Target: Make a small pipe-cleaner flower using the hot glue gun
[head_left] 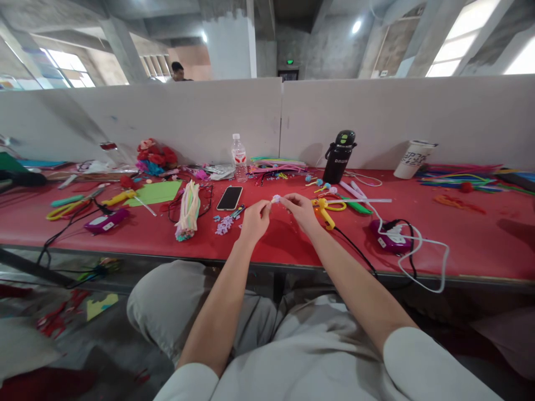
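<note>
Over the red table (288, 245), my left hand (256, 220) and my right hand (301, 210) meet with fingertips pinched around a small pale purple flower-like piece (276, 199). Both hands are closed, one on each side of it. To the left of my left hand lie a pile of small purple pieces (224, 224) and a dark-screened phone (229, 198). A yellow glue gun (325, 214) with a clear stick rests just right of my right hand.
A bundle of cream pipe cleaners (189, 211), a water bottle (239, 159), a black bottle (339, 159) and a white cup (413, 160) stand or lie around. Purple power strips (390, 238) trail cables. A person (178, 71) is beyond the partition.
</note>
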Tool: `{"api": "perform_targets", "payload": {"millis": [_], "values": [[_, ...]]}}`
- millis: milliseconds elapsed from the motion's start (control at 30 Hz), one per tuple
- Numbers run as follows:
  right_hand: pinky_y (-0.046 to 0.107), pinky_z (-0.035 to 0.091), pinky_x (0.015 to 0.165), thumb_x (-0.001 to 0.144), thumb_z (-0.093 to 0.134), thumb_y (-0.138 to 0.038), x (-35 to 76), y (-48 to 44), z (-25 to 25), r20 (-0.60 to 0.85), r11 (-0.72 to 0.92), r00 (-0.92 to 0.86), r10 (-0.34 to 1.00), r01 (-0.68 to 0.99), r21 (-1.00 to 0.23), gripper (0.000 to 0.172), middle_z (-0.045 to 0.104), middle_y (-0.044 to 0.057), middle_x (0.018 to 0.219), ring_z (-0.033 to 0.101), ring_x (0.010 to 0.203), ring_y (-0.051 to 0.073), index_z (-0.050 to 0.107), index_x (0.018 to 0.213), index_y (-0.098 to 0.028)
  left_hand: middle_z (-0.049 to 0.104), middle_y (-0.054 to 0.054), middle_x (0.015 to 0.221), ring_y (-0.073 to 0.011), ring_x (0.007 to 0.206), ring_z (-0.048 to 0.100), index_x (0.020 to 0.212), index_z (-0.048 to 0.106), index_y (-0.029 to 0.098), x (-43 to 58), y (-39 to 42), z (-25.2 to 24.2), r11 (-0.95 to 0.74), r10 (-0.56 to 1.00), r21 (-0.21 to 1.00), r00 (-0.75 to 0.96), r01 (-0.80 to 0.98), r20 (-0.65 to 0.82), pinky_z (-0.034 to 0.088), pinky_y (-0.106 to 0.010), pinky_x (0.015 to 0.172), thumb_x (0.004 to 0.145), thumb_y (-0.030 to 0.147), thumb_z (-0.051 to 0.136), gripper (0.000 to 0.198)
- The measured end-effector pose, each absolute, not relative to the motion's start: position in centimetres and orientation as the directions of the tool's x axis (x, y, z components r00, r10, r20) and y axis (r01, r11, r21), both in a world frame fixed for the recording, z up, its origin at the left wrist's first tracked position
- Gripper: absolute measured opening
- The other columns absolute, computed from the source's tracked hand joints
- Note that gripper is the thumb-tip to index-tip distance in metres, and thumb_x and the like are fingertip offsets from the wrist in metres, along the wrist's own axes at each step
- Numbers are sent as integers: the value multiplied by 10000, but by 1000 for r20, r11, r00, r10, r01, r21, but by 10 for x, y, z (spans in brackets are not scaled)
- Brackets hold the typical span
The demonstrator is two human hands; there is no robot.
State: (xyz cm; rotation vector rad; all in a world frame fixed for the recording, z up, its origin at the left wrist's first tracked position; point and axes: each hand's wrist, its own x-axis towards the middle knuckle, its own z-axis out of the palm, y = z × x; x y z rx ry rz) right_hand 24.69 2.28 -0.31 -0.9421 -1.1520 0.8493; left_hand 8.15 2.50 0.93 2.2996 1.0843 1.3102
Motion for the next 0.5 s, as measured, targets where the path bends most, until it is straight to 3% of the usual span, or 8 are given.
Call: {"api": "perform_targets", "payload": {"millis": [333,433,500], "values": [[236,351,516,723,658,-500,250,12,-1,262,293,221,939,-121,-949,315,510,-35,657,457,548,103,569,784,-204,674,-36,735,-140,675,596,817,641,163,75,33,7,-601,786,607,250,519,565,404,-230,669,919,247,468,218],[245,305,476,838,517,-503,262,-15,3,280,278,115,953,33,-960,338,396,-49,580,396,487,105,430,676,-219,670,-35,720,-139,664,594,774,633,162,73,35,7,-584,801,616,252,529,543,401,-234,661,913,247,474,228],[259,287,483,882,457,-504,278,-35,6,317,285,72,946,286,-915,392,369,-40,548,370,487,112,390,624,-217,662,-35,701,-138,645,585,739,625,162,72,35,6,-581,803,612,256,536,538,394,-237,644,917,260,469,256]]}}
